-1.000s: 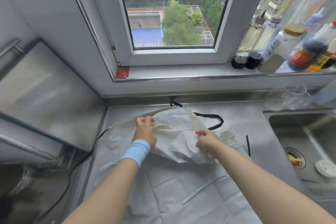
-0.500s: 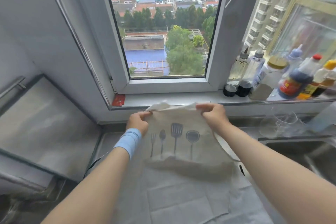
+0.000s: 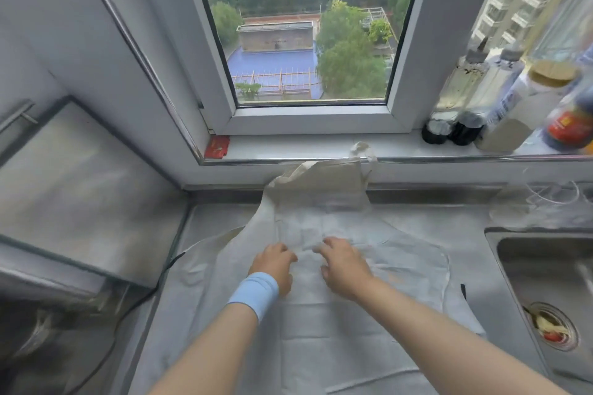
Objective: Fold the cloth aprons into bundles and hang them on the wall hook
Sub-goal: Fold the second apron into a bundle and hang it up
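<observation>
**Apron spread on the counter**

The pale apron [image 3: 337, 266] lies flat on the steel counter [image 3: 475, 253], bib toward 12 o'clock. Left hand [image 3: 272, 266] and right hand [image 3: 343, 266] rest mid-cloth, fingers curled, seemingly pinching fabric. Sink [image 3: 545, 282] at 3 o'clock.

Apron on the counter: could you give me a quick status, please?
Left hand and right hand both down on the apron, fingers curled. Apron spread flat, bib against the windowsill. Not yet bundled. Nothing in the way.

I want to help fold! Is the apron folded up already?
Not yet. The apron lies spread flat on the counter, its top against the wall.
</observation>
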